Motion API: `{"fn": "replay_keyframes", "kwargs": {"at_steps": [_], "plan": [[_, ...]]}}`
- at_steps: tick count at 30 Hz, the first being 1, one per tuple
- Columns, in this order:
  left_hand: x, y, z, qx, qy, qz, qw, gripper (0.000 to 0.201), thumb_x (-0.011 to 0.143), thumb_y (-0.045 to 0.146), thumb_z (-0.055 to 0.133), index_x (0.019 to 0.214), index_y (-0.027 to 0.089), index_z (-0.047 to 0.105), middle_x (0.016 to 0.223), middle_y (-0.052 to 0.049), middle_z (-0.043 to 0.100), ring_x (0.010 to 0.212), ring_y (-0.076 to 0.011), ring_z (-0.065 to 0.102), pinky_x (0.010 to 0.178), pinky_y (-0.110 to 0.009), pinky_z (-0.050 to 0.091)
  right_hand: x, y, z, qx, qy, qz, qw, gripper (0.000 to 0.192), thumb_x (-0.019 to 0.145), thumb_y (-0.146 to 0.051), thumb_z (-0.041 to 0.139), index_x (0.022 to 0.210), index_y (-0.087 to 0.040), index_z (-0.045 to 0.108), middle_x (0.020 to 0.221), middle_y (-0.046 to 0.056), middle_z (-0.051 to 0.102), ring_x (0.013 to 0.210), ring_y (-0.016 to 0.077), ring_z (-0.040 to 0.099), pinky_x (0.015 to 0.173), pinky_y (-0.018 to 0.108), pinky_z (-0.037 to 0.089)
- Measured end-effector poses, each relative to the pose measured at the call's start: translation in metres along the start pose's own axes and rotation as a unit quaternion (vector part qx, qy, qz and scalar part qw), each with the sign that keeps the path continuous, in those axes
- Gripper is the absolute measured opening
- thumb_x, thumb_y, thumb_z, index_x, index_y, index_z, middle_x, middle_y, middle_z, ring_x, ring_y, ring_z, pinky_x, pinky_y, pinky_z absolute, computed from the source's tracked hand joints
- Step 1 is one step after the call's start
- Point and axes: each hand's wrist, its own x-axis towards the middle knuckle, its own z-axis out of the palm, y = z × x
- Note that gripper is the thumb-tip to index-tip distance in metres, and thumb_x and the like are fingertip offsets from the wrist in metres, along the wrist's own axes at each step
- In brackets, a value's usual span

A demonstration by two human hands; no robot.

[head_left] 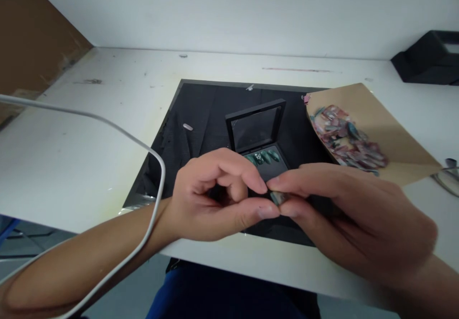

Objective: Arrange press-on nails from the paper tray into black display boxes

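Observation:
A small shiny green-brown false nail (pixel 278 197) is pinched between my two hands, above the front of a black mat. My left hand (pixel 215 197) holds its left end with thumb and index fingertip, the other fingers curled. On the right end, the thumb and index finger of my right hand (pixel 358 214) are closed; they partly hide the piece. Just behind the hands stands an open black case (pixel 255 126) with a clear-windowed lid tilted up. Several dark green false nails (pixel 263 157) lie in a row inside it, one with white decoration.
On the black mat (pixel 204 104) lies a pale nail-shaped piece (pixel 187 126). Brown paper (pixel 394 137) at right carries a heap of pinkish and teal pieces (pixel 347 139). A white cable (pixel 107 120) crosses my left forearm. A black object (pixel 426 58) stands back right; glasses (pixel 446 180) lie at the right edge.

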Motion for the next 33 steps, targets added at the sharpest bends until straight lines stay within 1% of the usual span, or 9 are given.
{"fn": "replay_keyframes", "kwargs": {"at_steps": [4, 6, 8, 10, 13, 20, 23, 26, 33], "plan": [[-0.002, -0.005, -0.006, 0.097, -0.025, 0.100, 0.990, 0.011, 0.088, 0.014, 0.074, 0.096, 0.016, 0.068, 0.070, 0.001, 0.072, 0.050, -0.0086, 0.063, 0.056, -0.021, 0.056, 0.000, -0.002, 0.000, 0.014, 0.002, 0.010, 1.000, 0.012, 0.096, -0.024, 0.062, 0.099, -0.029, 0.073, 0.079, -0.002, 0.078, 0.063, 0.0149, 0.073, 0.056, 0.023, 0.058], [-0.003, -0.005, -0.007, 0.137, -0.031, 0.126, 0.982, 0.009, 0.088, 0.017, 0.073, 0.096, 0.018, 0.068, 0.072, 0.001, 0.074, 0.050, -0.0097, 0.064, 0.052, -0.024, 0.053, 0.000, -0.002, -0.001, 0.016, -0.002, 0.014, 1.000, 0.013, 0.096, -0.023, 0.062, 0.098, -0.029, 0.073, 0.079, -0.002, 0.078, 0.062, 0.0149, 0.073, 0.055, 0.023, 0.058], [-0.003, -0.003, -0.006, 0.163, -0.010, 0.129, 0.978, 0.011, 0.087, 0.020, 0.075, 0.095, 0.019, 0.068, 0.063, 0.003, 0.070, 0.043, -0.0084, 0.057, 0.043, -0.024, 0.044, 0.000, -0.002, -0.001, 0.014, -0.006, 0.009, 1.000, 0.014, 0.096, -0.023, 0.061, 0.097, -0.029, 0.073, 0.079, -0.002, 0.078, 0.061, 0.0152, 0.072, 0.055, 0.024, 0.059], [-0.003, 0.000, -0.004, 0.181, 0.005, 0.108, 0.978, 0.014, 0.084, 0.021, 0.079, 0.093, 0.019, 0.068, 0.054, 0.006, 0.063, 0.039, -0.0073, 0.050, 0.040, -0.023, 0.039, -0.001, -0.001, 0.000, 0.008, -0.004, 0.001, 1.000, 0.014, 0.097, -0.022, 0.060, 0.097, -0.029, 0.073, 0.079, -0.002, 0.078, 0.061, 0.0149, 0.072, 0.055, 0.025, 0.059], [-0.001, 0.004, -0.002, 0.167, 0.007, 0.051, 0.985, 0.013, 0.083, 0.018, 0.078, 0.091, 0.018, 0.068, 0.048, 0.008, 0.053, 0.041, -0.0072, 0.049, 0.043, -0.021, 0.045, -0.001, -0.002, 0.000, -0.004, 0.002, -0.008, 1.000, 0.016, 0.098, -0.020, 0.060, 0.098, -0.029, 0.073, 0.077, -0.003, 0.077, 0.060, 0.0142, 0.071, 0.056, 0.024, 0.058], [-0.002, 0.006, -0.003, 0.085, -0.037, 0.022, 0.995, 0.010, 0.092, 0.014, 0.069, 0.096, 0.017, 0.061, 0.051, 0.008, 0.051, 0.047, -0.0070, 0.053, 0.048, -0.018, 0.046, 0.000, -0.005, -0.005, 0.007, -0.007, -0.011, 1.000, 0.009, 0.097, -0.029, 0.065, 0.099, -0.030, 0.075, 0.061, -0.005, 0.067, 0.050, 0.0123, 0.062, 0.055, 0.024, 0.057], [-0.007, 0.006, -0.002, 0.044, -0.046, -0.020, 0.998, 0.011, 0.095, 0.013, 0.063, 0.103, 0.019, 0.057, 0.055, 0.008, 0.046, 0.049, -0.0072, 0.051, 0.048, -0.016, 0.045, -0.002, -0.007, -0.004, 0.019, 0.011, 0.006, 1.000, 0.011, 0.096, -0.030, 0.066, 0.102, -0.032, 0.075, 0.067, -0.004, 0.068, 0.053, 0.0128, 0.063, 0.053, 0.025, 0.056], [-0.011, 0.007, -0.001, 0.032, -0.041, -0.047, 0.998, 0.014, 0.095, 0.012, 0.062, 0.104, 0.021, 0.056, 0.057, 0.008, 0.041, 0.051, -0.0078, 0.050, 0.048, -0.017, 0.044, -0.002, -0.008, -0.004, 0.024, 0.023, 0.013, 0.999, 0.018, 0.094, -0.019, 0.065, 0.099, -0.033, 0.076, 0.078, -0.001, 0.071, 0.062, 0.0140, 0.066, 0.056, 0.026, 0.058], [-0.010, 0.008, 0.001, 0.084, -0.010, -0.038, 0.996, 0.016, 0.095, 0.009, 0.060, 0.105, 0.020, 0.055, 0.055, 0.011, 0.035, 0.043, -0.0039, 0.042, 0.045, -0.015, 0.038, 0.001, -0.006, 0.002, 0.002, 0.095, 0.033, 0.995, 0.015, 0.087, -0.015, 0.070, 0.096, -0.028, 0.073, 0.085, -0.001, 0.073, 0.066, 0.0146, 0.069, 0.065, 0.029, 0.061]]}}
